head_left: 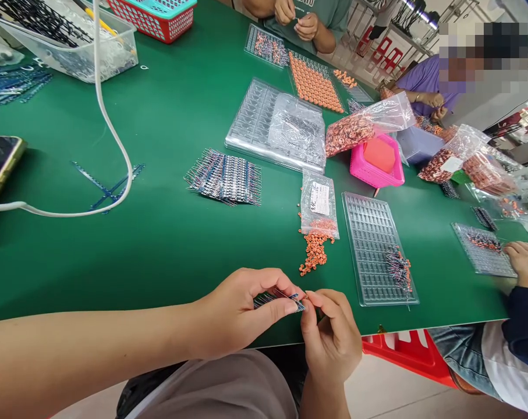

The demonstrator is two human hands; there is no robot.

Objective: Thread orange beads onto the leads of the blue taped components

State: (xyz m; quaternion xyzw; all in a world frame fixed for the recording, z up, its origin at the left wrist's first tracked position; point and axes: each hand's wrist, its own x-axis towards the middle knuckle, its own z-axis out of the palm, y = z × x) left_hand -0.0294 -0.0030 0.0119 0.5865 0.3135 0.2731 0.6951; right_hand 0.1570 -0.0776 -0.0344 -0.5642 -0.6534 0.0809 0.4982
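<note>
Head view: left hand [235, 314] fingers grasp one component strip [277, 298]; right hand [331, 337] fingers pinch its tip beside one orange bead pile [314, 253] and one clear tray [377, 250] on the surface [159, 244].

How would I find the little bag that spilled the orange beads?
Start on the green table, just beyond the person's two hands. The small clear bag lies left of the clear plastic tray, orange rings spilling from its near end. Unlike the bigger bags farther back, it is flat with a white label.

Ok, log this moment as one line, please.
left hand: pinches taped component strip | right hand: fingertips at strip end | near: orange rings, clear tray | surface: green table
</note>
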